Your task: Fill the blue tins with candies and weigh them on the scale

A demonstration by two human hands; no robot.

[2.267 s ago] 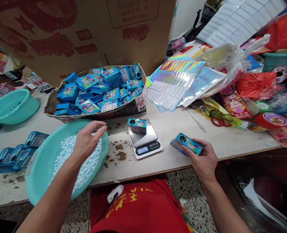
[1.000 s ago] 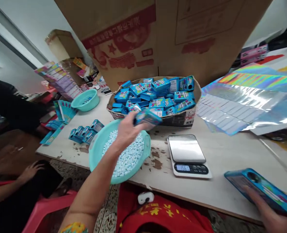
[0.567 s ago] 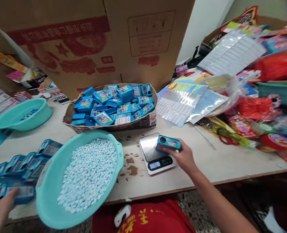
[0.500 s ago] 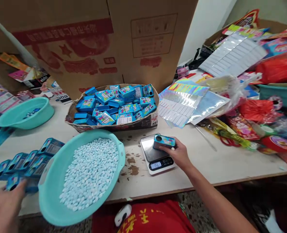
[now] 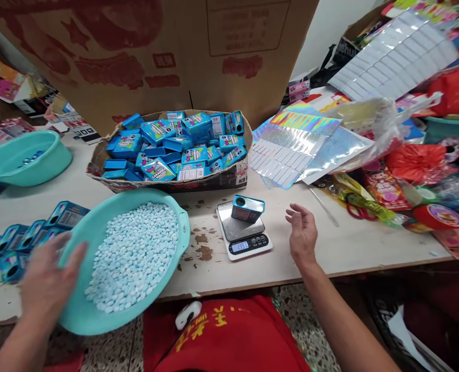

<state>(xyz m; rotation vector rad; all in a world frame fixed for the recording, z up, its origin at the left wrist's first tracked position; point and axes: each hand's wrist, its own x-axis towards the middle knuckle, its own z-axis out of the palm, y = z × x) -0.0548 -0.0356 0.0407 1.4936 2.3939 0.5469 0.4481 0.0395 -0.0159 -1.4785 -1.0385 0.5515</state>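
Note:
A blue candy tin [image 5: 247, 208] stands on the steel plate of a digital kitchen scale [image 5: 245, 235], whose display is lit. To the right of the scale, my right hand [image 5: 304, 235] hovers with loosely bent fingers, apart and holding nothing. My left hand [image 5: 49, 276], blurred, is over the left rim of a turquoise basin [image 5: 185, 232], fingers spread; I cannot tell whether it touches the rim. Small pale-blue candies [image 5: 136, 253] fill the basin's floor. Left of it stand several blue tins [image 5: 14, 237] with dark round openings, partly hidden by my hand.
Behind the scale a cut-down carton [image 5: 167, 186] holds many blue tins. A tall cardboard box [image 5: 198, 62] rises behind it. Another turquoise basin [image 5: 47, 165] sits at far left. Shiny label sheets [image 5: 291, 144] and bagged goods [image 5: 415, 160] crowd the right.
My right hand has let go of the tin on the scale and drawn back to the right. My left hand has left the row of tins and moved right to the basin's rim.

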